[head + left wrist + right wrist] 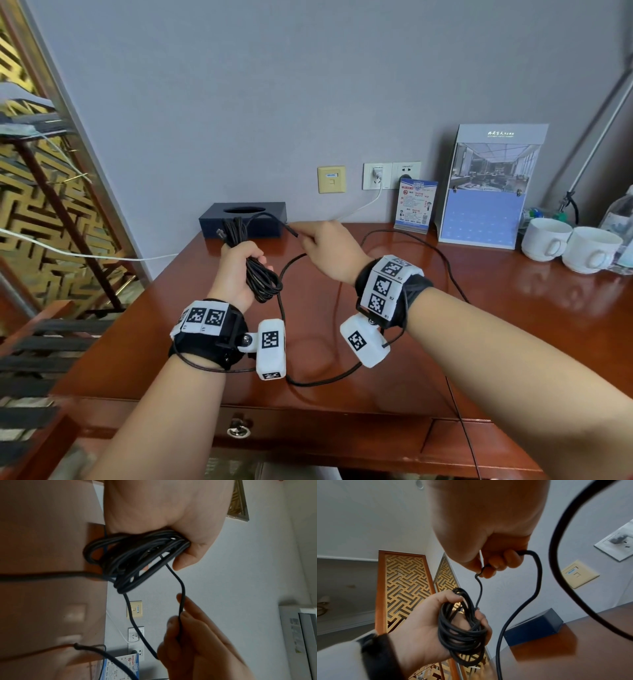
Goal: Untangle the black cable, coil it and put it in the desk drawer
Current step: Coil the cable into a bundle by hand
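We see the black cable [262,274] mostly wound into a bundle above the desk [496,308], its loose length looping over the wood. The left hand [236,270] grips the bundle, fingers curled round it; the right hand [329,246] pinches a strand beside it. The drawer [308,428] is closed.

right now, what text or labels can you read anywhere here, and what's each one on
"R2", faint, on the right wrist marker block.
Too blurred to read: the white heading on the brochure stand.
Too small to read: the print on the small blue card.
Unreadable: the blue label on the beige wall plate.
The coded squares on both wrists are patterns, not words.
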A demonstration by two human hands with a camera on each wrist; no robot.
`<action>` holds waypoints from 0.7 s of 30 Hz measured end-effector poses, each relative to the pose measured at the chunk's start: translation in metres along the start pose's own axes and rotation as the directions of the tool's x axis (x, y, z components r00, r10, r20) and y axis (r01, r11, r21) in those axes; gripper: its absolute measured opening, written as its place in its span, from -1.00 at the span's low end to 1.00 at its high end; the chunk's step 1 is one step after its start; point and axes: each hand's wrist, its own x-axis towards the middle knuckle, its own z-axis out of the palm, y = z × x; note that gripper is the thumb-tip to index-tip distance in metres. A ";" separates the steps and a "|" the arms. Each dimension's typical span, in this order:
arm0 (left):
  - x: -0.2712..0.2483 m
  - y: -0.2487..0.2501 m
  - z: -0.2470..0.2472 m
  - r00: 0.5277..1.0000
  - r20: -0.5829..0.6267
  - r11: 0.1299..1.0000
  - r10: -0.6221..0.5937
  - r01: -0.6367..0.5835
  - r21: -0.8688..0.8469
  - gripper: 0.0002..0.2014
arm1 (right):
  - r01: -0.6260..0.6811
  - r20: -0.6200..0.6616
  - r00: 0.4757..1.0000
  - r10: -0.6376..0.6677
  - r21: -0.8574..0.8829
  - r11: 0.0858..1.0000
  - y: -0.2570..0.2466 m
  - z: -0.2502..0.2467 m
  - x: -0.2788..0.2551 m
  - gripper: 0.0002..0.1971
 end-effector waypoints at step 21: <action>-0.013 -0.003 0.009 0.947 0.290 0.970 -0.140 0.190 -0.152 -0.41 | 0.180 0.179 0.968 -0.174 -0.018 0.984 -0.024 0.009 -0.008 -0.49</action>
